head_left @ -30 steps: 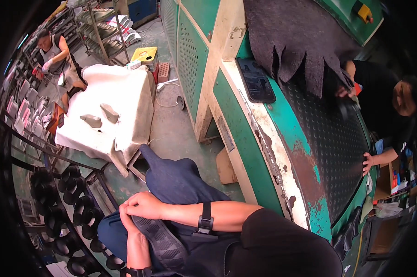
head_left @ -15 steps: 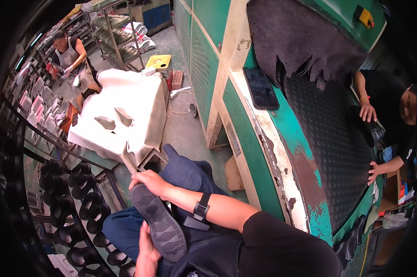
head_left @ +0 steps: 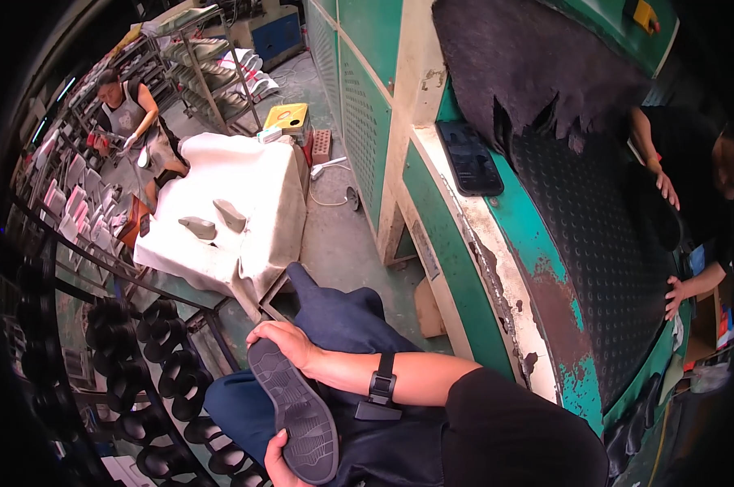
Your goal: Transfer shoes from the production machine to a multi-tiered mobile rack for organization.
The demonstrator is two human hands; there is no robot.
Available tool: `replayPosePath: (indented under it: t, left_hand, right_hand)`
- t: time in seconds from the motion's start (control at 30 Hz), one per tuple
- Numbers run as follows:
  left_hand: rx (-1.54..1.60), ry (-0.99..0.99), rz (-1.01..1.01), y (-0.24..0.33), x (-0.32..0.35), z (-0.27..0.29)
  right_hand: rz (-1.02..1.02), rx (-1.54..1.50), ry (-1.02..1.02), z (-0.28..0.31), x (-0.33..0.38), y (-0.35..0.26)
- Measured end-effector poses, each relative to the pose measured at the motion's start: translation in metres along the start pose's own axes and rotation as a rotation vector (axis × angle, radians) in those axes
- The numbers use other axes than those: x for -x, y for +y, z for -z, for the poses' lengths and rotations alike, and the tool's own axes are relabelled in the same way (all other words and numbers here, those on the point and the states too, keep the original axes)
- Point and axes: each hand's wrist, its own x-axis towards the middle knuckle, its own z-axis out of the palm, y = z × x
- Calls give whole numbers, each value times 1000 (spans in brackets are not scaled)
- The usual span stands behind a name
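Observation:
A dark grey shoe sole [head_left: 292, 414] with a patterned tread lies above my lap, its tread turned up toward me. What is beneath the sole is hidden. My right hand [head_left: 287, 342] grips its far end, fingers wrapped over the edge. My left hand [head_left: 281, 464] holds the near end from the left, its thumb on the tread edge; its other fingers are hidden underneath. On my right forearm sits a black strap with a small dark device [head_left: 379, 398].
A white-draped table [head_left: 274, 191] bearing two grey shoe-shaped forms [head_left: 229, 215] stands ahead. Racks of black shoes [head_left: 179, 373] line the left. At right, a phone [head_left: 469, 158] lies on the green machine's edge, beside a studded black belt [head_left: 598, 243]. A co-worker's hand [head_left: 675, 296] rests beyond; another person [head_left: 131, 122] sits far left.
My left hand has slid down to the near end of the sole, and its thumb now lies over the tread. The right hand keeps its grip. The whole view has shifted slightly.

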Motion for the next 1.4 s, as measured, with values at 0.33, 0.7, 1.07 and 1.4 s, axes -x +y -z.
replayPosePath:
  t: [0.33,0.7,1.07,1.4]
  left_hand:
    - [-24,63,148,1,15,3]
    - [-103,45,-51,-5,22,7]
    - [-106,-391,-256,-23,39,-5]
    - [11,-581,-876,39,56,12]
  right_hand:
    - [-54,55,75,-8,12,3]
    - [-107,-165,44,-13,18,-15]
    - [-277,128,-123,88,-34,28]
    - [-509,-359,-789,68,16,-38]
